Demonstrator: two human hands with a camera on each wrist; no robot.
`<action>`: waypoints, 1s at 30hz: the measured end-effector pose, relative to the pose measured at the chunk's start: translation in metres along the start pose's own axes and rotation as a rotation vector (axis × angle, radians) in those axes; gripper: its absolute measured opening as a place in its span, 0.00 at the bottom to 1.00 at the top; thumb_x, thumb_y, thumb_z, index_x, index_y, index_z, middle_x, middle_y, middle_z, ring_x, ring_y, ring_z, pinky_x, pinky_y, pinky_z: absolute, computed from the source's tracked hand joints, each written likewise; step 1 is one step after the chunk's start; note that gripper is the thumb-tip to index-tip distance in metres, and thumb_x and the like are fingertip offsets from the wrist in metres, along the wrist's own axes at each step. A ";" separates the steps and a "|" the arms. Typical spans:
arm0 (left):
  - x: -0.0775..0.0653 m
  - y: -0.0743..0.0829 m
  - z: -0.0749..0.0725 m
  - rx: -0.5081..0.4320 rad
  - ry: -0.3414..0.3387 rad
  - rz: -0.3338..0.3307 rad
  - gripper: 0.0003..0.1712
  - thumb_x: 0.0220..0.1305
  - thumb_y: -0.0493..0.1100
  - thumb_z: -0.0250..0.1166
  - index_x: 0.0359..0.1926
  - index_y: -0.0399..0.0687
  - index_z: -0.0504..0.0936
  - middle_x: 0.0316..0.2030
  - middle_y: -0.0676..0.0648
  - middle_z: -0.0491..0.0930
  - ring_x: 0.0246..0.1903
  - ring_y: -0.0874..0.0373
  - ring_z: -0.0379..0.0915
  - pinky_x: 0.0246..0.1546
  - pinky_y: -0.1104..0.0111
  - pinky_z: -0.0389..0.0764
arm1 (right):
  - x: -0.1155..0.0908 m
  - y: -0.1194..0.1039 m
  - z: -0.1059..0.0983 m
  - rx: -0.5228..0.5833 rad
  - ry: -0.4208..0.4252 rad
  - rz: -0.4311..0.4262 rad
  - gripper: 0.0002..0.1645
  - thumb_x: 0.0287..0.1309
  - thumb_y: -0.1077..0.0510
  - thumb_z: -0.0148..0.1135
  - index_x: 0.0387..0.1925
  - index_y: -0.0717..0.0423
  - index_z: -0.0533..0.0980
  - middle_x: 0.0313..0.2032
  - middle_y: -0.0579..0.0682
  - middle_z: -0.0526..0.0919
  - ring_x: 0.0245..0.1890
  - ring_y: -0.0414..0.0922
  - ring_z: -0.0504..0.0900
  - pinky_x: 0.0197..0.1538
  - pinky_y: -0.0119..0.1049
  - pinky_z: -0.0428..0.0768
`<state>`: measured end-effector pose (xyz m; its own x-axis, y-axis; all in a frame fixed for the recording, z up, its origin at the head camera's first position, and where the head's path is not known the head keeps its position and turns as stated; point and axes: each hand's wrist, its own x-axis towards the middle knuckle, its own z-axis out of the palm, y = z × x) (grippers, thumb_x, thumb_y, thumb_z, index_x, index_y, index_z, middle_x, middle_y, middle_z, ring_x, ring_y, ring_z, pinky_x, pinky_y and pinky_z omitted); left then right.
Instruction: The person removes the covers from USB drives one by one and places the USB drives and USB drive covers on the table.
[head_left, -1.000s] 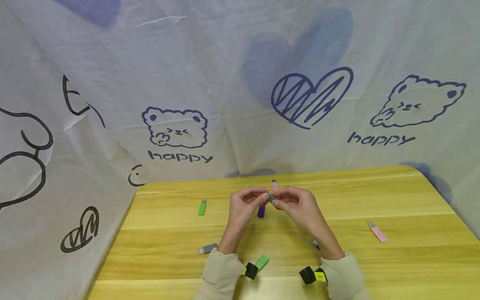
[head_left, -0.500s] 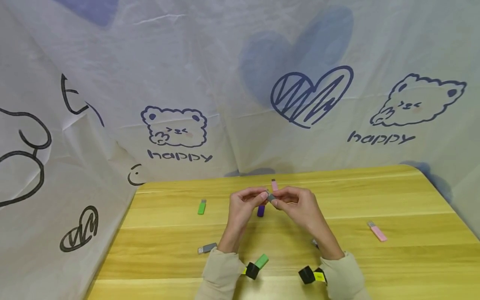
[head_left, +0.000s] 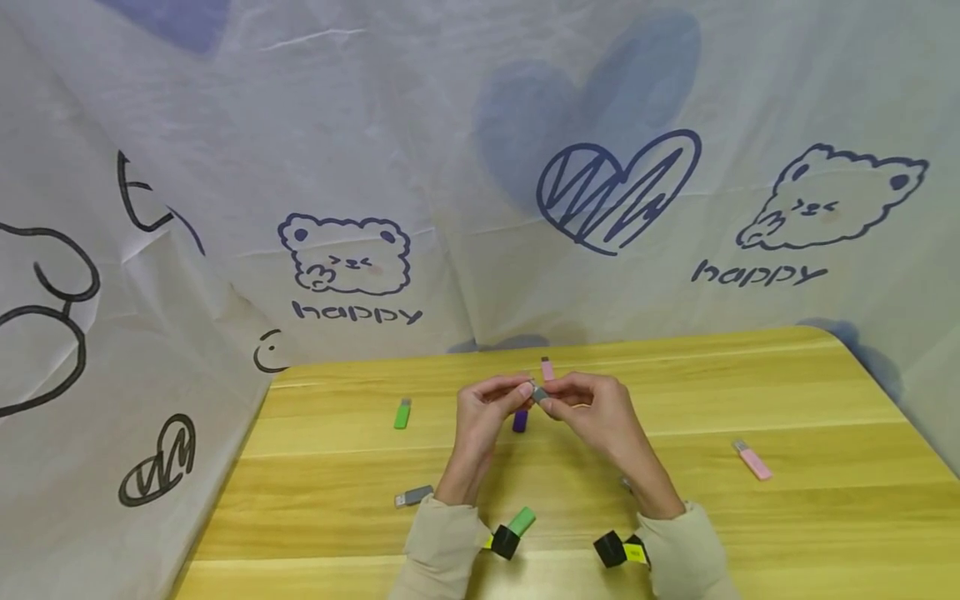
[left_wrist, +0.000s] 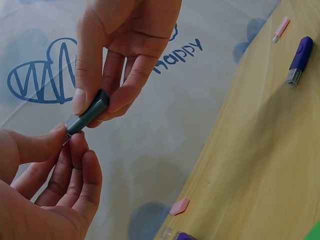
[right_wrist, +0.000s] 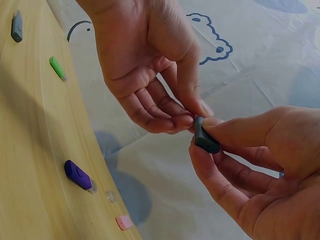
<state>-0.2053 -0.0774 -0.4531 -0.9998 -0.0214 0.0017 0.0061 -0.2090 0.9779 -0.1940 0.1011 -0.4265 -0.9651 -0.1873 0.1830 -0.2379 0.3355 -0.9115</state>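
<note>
each grip is closed to a pinch: the left hand (head_left: 480, 417) has the metal end of a gray usb stick (left_wrist: 90, 115), the right hand (head_left: 600, 410) its gray body. they hold it off the desk (head_left: 337, 458), higher than the purple stick (head_left: 520, 422). left of the purple stick lies a green stick (head_left: 402, 416); beyond it, a pink stick (head_left: 547, 368).

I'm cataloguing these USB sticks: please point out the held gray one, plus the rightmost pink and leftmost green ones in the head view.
Held gray stick (left_wrist: 90, 115): left wrist view, middle of its casing.
Rightmost pink stick (head_left: 754, 464): head view, on its casing.
Leftmost green stick (head_left: 402, 416): head view, on its casing.
</note>
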 end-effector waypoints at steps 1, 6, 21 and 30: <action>0.000 0.000 0.000 -0.005 -0.001 -0.005 0.11 0.64 0.33 0.73 0.45 0.29 0.88 0.40 0.41 0.88 0.33 0.58 0.86 0.47 0.57 0.87 | 0.000 0.000 0.000 -0.005 0.002 -0.001 0.09 0.61 0.65 0.72 0.43 0.61 0.87 0.39 0.55 0.90 0.38 0.48 0.89 0.36 0.32 0.86; 0.001 0.006 -0.006 -0.072 0.062 0.006 0.12 0.63 0.33 0.73 0.44 0.27 0.87 0.38 0.42 0.89 0.31 0.59 0.85 0.43 0.63 0.88 | -0.002 -0.001 -0.002 0.006 -0.015 0.039 0.07 0.60 0.66 0.73 0.41 0.62 0.87 0.39 0.54 0.90 0.36 0.47 0.89 0.37 0.33 0.86; 0.009 0.013 -0.030 -0.118 0.046 0.031 0.06 0.66 0.28 0.68 0.44 0.30 0.83 0.37 0.43 0.87 0.37 0.54 0.84 0.44 0.63 0.88 | 0.000 0.020 -0.013 -0.033 -0.019 0.129 0.16 0.66 0.64 0.67 0.55 0.59 0.84 0.45 0.55 0.85 0.44 0.51 0.87 0.43 0.36 0.85; 0.010 0.014 -0.038 -0.094 0.047 0.027 0.06 0.67 0.28 0.66 0.45 0.29 0.82 0.39 0.40 0.87 0.37 0.54 0.84 0.45 0.62 0.87 | 0.026 0.039 -0.026 -0.009 0.020 0.128 0.14 0.66 0.65 0.67 0.50 0.69 0.81 0.44 0.62 0.84 0.44 0.57 0.88 0.43 0.41 0.88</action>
<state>-0.2148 -0.1175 -0.4472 -0.9972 -0.0736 0.0156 0.0370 -0.2987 0.9536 -0.2313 0.1332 -0.4476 -0.9896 -0.1238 0.0732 -0.1140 0.3640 -0.9244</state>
